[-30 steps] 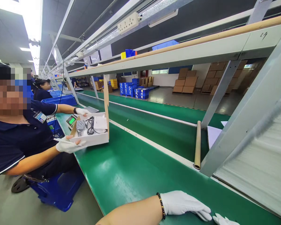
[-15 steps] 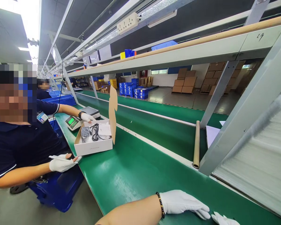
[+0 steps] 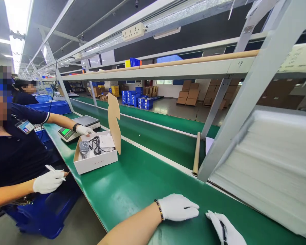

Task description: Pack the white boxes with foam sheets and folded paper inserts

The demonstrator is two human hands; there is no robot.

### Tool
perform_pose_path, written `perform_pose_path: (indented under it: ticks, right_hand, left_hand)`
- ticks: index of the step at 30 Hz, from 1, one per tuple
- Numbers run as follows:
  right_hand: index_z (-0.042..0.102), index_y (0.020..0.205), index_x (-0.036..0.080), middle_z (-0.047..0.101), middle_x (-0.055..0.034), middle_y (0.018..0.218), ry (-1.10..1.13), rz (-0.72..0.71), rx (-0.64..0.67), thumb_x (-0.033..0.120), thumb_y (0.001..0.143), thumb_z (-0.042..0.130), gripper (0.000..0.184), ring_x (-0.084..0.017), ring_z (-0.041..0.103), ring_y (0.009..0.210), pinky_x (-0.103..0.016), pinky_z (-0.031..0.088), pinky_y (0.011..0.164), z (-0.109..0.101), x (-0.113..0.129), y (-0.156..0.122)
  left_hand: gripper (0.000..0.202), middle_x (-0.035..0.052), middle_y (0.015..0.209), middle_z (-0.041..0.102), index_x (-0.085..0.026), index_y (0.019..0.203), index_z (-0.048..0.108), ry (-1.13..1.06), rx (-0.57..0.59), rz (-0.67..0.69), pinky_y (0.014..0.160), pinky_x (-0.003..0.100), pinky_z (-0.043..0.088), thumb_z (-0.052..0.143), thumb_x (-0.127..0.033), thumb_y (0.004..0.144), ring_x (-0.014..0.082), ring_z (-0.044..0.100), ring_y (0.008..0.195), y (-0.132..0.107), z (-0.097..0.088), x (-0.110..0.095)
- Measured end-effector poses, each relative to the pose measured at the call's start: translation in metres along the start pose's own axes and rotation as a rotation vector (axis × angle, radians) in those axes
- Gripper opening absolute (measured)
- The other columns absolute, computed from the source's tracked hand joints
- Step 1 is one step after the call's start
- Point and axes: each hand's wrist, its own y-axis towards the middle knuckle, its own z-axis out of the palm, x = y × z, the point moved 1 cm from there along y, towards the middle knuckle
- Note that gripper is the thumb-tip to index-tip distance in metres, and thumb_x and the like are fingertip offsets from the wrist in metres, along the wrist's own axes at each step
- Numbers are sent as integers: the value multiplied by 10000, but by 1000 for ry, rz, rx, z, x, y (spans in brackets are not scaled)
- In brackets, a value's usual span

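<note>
My left hand (image 3: 178, 207), in a white glove with a beaded bracelet at the wrist, hovers over or rests on the green work surface (image 3: 132, 190); its fingers are stretched out and it holds nothing. To its right, partly cut off by the lower edge, my right hand (image 3: 228, 229) wears a white glove too. A slim black pen-like thing (image 3: 223, 232) lies between its thumb and fingers. Farther off stands an open white box (image 3: 98, 163) with its brown-lined lid raised. Inside are a bagged grey adapter (image 3: 84, 148), a black cable (image 3: 96, 145) and a white leaflet (image 3: 106, 141).
A co-worker (image 3: 17, 146) at the left has one gloved hand (image 3: 84, 130) at the box and a white pen in the other (image 3: 49, 181). Behind the box is a scale (image 3: 85, 121). A cardboard tube (image 3: 197, 154), a slanted post (image 3: 234, 112) and stacked white foam sheets (image 3: 275, 153) stand right.
The view has turned right. My right hand shows more, with the black thing in it. The co-worker's pen hand has turned and closed round the pen. The box stays open.
</note>
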Motion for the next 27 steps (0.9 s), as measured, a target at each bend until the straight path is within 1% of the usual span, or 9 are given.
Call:
perform_pose_path:
  ticks: [4, 6, 8, 12, 15, 17, 22, 25, 27]
  right_hand:
    - [644, 715, 231, 750, -61, 800, 38, 49, 127, 771, 747, 452, 574, -203, 713, 716, -233, 567, 628, -6, 25, -1]
    - [628, 729, 229, 744, -59, 807, 55, 80, 123, 768, 758, 429, 576, -197, 702, 710, -240, 558, 629, -7, 29, -2]
    - [625, 748, 228, 736, -52, 801, 62, 100, 128, 757, 773, 420, 567, -193, 690, 708, -246, 548, 633, -7, 27, -3]
    - [612, 716, 228, 703, -41, 716, 51, 89, 160, 743, 778, 414, 556, -184, 652, 641, -258, 526, 595, -3, 23, -2]
    - [590, 686, 227, 673, -40, 657, 40, 55, 114, 753, 776, 375, 575, -181, 618, 590, -272, 508, 561, -3, 27, -2]
    - [580, 675, 229, 650, -37, 620, 31, 42, 100, 760, 772, 355, 584, -182, 601, 569, -281, 498, 549, -3, 30, -2]
    - [551, 646, 236, 632, -36, 590, 24, 16, 94, 760, 777, 321, 587, -180, 575, 542, -301, 491, 548, 3, 35, -3]
    - [551, 626, 241, 621, -33, 551, 36, -19, 35, 751, 786, 325, 580, -177, 548, 484, -317, 484, 522, 10, 41, -1]
    - [587, 648, 232, 659, -54, 599, 93, -87, -134, 740, 780, 390, 560, -201, 598, 530, -348, 522, 576, 10, 47, -1]
  left_hand:
    - [386, 32, 1212, 688, -267, 1238, 625, 358, -184, 4, 1204, 502, 220, 435, -423, 941, 191, 590, 1188, -51, -33, -20]
    - [331, 10, 1141, 709, -287, 1171, 649, 442, -342, -16, 1199, 500, 238, 436, -399, 944, 180, 599, 1142, -85, -47, -16]
    - [317, 15, 1203, 689, -288, 1151, 656, 536, -500, -69, 1190, 511, 253, 436, -380, 944, 202, 565, 1201, -120, -61, -3]
    - [391, 106, 1286, 638, -208, 1223, 622, 758, -762, -327, 1130, 503, 331, 444, -392, 927, 269, 532, 1253, -181, -93, 33]
    - [397, 118, 1074, 703, -172, 1139, 637, 744, -694, -618, 895, 381, 499, 415, -416, 917, 254, 652, 1015, -206, -110, 57]
    - [379, 122, 1016, 711, -162, 1123, 637, 726, -602, -712, 802, 344, 513, 392, -367, 918, 244, 676, 923, -212, -113, 67]
    - [419, 163, 1094, 696, -145, 1216, 612, 764, -564, -673, 893, 386, 496, 322, -262, 937, 267, 661, 1028, -197, -105, 66]
    - [411, 185, 1050, 699, -108, 1174, 626, 759, -556, -642, 867, 411, 509, 333, -267, 934, 292, 670, 988, -176, -82, 48]
    - [409, 181, 1033, 704, -109, 1164, 631, 740, -547, -596, 830, 413, 524, 332, -265, 934, 291, 681, 942, -160, -54, 30]
